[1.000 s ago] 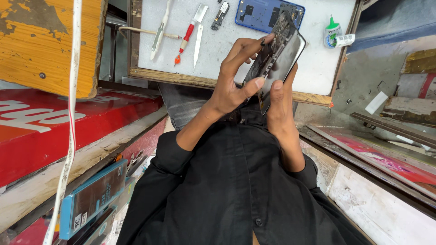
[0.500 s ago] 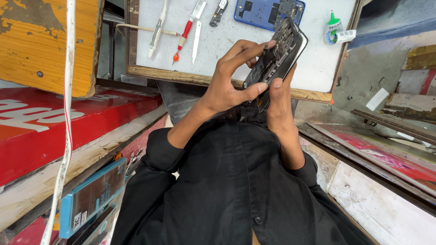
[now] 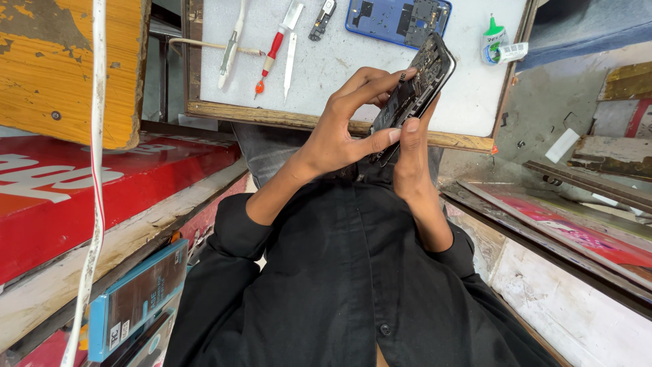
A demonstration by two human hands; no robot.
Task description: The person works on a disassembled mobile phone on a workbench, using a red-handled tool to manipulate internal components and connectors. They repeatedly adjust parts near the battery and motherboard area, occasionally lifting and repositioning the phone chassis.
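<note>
Phone body (image 3: 413,88), opened with its dark internals showing, sits tilted in both hands above the near edge of the white work mat (image 3: 339,61). Compared with a second ago it is raised slightly toward the mat and tipped more upright; the hold itself is unchanged. Left hand (image 3: 339,132) wraps it from the side, thumb stretched across the lower end, fingers curled on the upper back. Right hand (image 3: 411,160) supports from below, thumb pressed on the bottom edge. Judgement: inspection or part-seating continues, nothing detached yet.

Head view, surroundings: blue phone frame (image 3: 397,19), red-handled screwdriver (image 3: 270,56), tweezers (image 3: 291,54) and glue bottle (image 3: 494,39) lie on the mat. Wooden tray rim (image 3: 272,117), red board (image 3: 102,197) at left.
</note>
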